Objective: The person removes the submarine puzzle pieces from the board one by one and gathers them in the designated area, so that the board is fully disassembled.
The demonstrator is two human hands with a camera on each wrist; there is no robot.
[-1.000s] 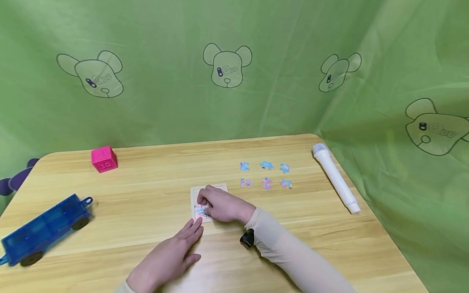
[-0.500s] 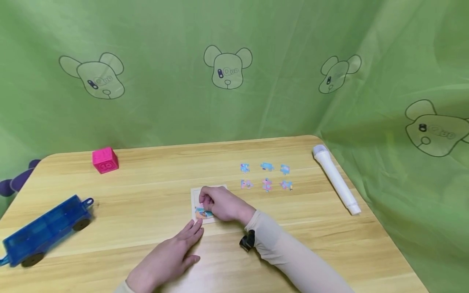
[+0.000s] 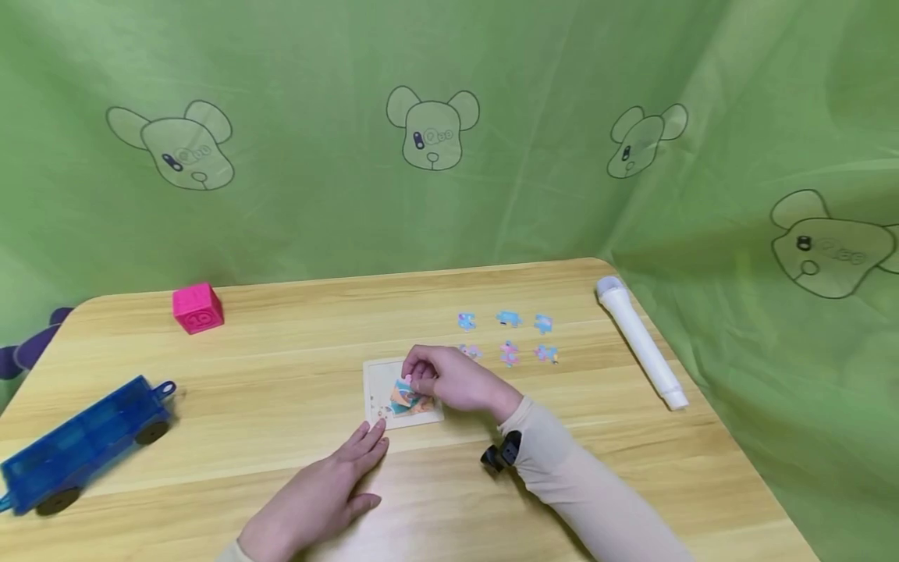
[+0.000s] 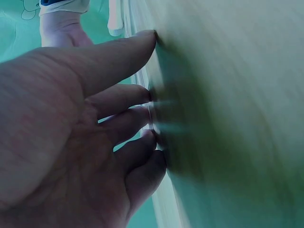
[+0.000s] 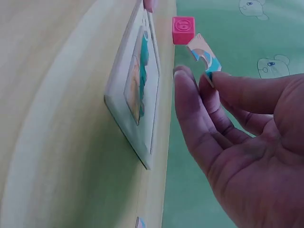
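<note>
My right hand (image 3: 456, 381) pinches a jigsaw piece (image 5: 200, 43) between thumb and fingertips; it is peach and teal with a curved notch. The piece is held tilted above a pale square puzzle tray (image 3: 375, 375). Inside the tray's lower right lies a peach-and-teal picture part (image 5: 135, 88), partly covered by the held piece in the head view. My left hand (image 3: 323, 484) lies flat-fingered on the table, its fingertips right at the tray's lower left edge. In the left wrist view its fingers are extended, with nothing in the palm.
Several loose blue and pink jigsaw pieces (image 3: 509, 354) lie in two rows right of the tray. A white microphone (image 3: 642, 343) lies along the right edge. A pink block (image 3: 198, 308) and a blue toy wagon (image 3: 87, 445) are on the left. Green curtain (image 3: 316, 195) surrounds the table.
My right hand has moved right from the tray's lower left, and the jigsaw piece now shows between its fingers. More of the tray's left side is uncovered. My left hand has stayed in place.
</note>
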